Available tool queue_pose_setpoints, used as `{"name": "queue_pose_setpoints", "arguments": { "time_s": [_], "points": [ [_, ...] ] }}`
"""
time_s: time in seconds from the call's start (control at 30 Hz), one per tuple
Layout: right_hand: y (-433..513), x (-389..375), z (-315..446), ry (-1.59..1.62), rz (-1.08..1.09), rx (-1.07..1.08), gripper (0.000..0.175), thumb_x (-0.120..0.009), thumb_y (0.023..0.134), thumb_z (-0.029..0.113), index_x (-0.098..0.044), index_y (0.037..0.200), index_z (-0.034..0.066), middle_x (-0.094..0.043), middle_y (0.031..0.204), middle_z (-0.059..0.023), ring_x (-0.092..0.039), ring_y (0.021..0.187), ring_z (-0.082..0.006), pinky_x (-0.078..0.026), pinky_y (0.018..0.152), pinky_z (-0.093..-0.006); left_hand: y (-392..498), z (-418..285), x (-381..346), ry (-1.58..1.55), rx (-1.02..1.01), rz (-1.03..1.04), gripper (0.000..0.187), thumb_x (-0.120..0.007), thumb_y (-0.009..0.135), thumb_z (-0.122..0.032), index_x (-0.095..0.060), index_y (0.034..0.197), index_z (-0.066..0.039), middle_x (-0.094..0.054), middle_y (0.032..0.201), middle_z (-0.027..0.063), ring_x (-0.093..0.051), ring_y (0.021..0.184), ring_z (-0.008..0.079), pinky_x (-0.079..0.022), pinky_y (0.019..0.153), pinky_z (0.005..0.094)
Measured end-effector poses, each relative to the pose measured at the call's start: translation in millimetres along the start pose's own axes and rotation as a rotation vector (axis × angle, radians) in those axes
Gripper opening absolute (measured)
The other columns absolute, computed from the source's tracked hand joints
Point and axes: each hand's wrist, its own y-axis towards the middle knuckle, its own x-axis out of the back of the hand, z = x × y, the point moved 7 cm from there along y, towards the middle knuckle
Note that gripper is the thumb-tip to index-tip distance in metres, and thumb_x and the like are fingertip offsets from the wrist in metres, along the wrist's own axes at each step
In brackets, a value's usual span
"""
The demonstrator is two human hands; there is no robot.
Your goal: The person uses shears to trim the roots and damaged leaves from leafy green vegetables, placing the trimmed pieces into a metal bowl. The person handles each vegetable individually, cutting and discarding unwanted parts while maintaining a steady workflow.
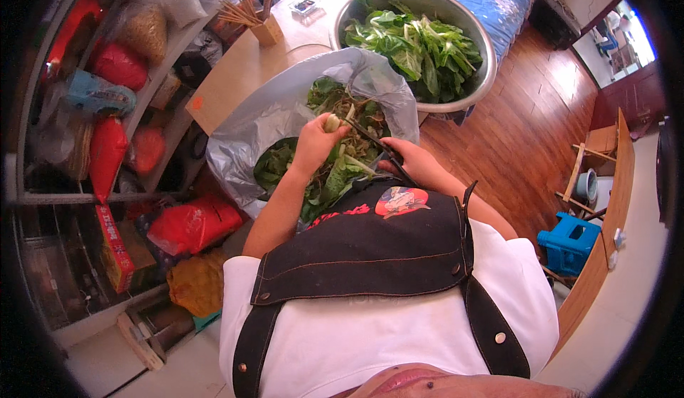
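Note:
Over an open grey plastic bag, my left hand grips the pale cut end of a leafy green's stem. My right hand is closed around a dark cutting tool; whether it is a knife or scissors I cannot tell. Its tip lies close to the stem by my left fingers. Beneath both hands, loose leaves and browned scraps fill the bag. Beyond it stands a large metal basin piled with leafy greens.
On the light tabletop are a holder of wooden chopsticks and a small clear container. Shelves with bagged goods line the left. A red bag lies low there. To the right are wooden flooring and a blue plastic jug.

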Motion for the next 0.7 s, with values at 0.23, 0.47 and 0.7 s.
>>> {"name": "queue_pose_setpoints", "arguments": {
  "time_s": [0.23,0.47,0.7],
  "points": [
    [6,5,-7,-0.209,-0.118,-0.072,0.045,-0.065,0.079,0.039,-0.056,0.109,0.0067,-0.063,0.09,-0.0144,-0.063,0.074,-0.0295,-0.047,0.067,-0.0349,-16,21,6,0.304,-0.006,0.036,0.036,-0.069,0.072,-0.031,-0.056,0.081,0.001,-0.06,0.074,0.0176,-0.057,0.067,0.0307,-0.045,0.062,0.038],
    [-4,-9,-10,-0.188,0.091,-0.046,0.054,-0.058,0.078,0.051,-0.055,0.114,0.0103,-0.062,0.098,-0.0188,-0.058,0.094,-0.0345,-0.046,0.077,-0.0412,-42,63,-10,0.561,0.0,0.013,0.034,-0.068,0.073,-0.031,-0.057,0.086,-0.002,-0.059,0.079,0.0159,-0.059,0.076,0.0324,-0.045,0.067,0.0405],
    [-8,-5,0,-0.206,0.074,0.02,0.055,-0.059,0.078,0.049,-0.054,0.114,0.008,-0.06,0.102,-0.0182,-0.056,0.098,-0.0337,-0.045,0.081,-0.0397,-44,53,-3,0.344,0.038,0.044,0.025,-0.066,0.071,-0.019,-0.059,0.091,-0.005,-0.057,0.082,0.0129,-0.056,0.081,0.0304,-0.044,0.07,0.0381]
  ]
}}
